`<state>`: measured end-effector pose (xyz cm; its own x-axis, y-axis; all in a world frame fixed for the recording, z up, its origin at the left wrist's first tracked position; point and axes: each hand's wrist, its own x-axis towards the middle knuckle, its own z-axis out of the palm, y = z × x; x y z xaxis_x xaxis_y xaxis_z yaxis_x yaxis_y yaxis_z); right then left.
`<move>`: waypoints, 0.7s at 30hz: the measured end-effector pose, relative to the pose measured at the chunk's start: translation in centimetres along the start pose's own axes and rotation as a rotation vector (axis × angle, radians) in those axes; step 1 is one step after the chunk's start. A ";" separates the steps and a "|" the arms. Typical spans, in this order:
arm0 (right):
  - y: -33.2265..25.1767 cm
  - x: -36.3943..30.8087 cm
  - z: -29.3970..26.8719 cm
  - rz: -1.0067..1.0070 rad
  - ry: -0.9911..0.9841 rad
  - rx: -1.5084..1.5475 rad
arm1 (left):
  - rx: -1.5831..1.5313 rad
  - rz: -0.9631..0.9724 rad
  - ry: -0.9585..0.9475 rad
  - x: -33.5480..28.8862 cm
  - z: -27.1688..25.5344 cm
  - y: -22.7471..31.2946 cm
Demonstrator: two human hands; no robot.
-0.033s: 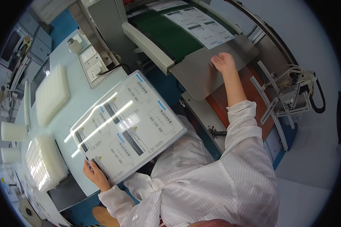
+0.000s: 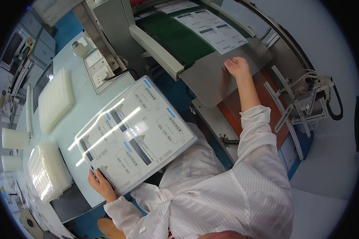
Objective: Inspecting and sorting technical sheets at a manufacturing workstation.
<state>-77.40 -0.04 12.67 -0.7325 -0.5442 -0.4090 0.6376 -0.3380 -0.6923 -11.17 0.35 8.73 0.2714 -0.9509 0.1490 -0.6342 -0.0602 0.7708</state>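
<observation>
My left hand (image 2: 101, 185) grips the lower left corner of a thick, glossy stack of printed plastic sheets (image 2: 159, 131). The stack lies tilted across the table edge and my lap, and bright light streaks reflect off its top. My right hand (image 2: 237, 67) is held out over a smooth metal plate (image 2: 209, 81), fingers loosely apart and nothing in them. Just beyond its fingertips, one printed sheet (image 2: 211, 30) lies on a green conveyor belt (image 2: 175, 38), its near end reaching onto the plate.
Another sheet (image 2: 175, 5) is farther back on the belt. Two stacks of translucent sheets (image 2: 56, 99) sit on the pale table (image 2: 81, 127) at left, with a small bottle (image 2: 79, 48) and white rolls (image 2: 14, 138). A metal frame with tubing (image 2: 307, 103) stands at right above an orange surface.
</observation>
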 end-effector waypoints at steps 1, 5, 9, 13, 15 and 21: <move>-0.9 1.2 -0.6 0.000 0.076 0.065 | 0.005 -0.017 -0.001 0.0 0.1 0.1; -2.3 3.4 -0.6 0.081 0.040 0.104 | -0.007 -0.028 0.010 0.1 0.3 0.0; -2.5 3.5 -0.4 0.109 0.165 0.018 | 0.018 -0.004 0.049 0.0 0.2 -0.5; -1.8 5.6 -1.4 0.122 0.239 -0.035 | 0.050 0.031 0.078 0.0 0.4 -0.4; -2.1 6.7 -1.4 0.149 0.247 -0.051 | 0.072 0.010 0.042 0.2 0.3 0.2; -2.4 7.3 -0.3 0.148 0.276 -0.095 | 0.103 -0.024 0.016 0.2 0.0 0.7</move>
<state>-84.31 -2.95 11.14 -0.6785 -0.3488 -0.6465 0.7267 -0.1906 -0.6599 -11.55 0.15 9.28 0.2985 -0.9438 0.1420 -0.6979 -0.1144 0.7070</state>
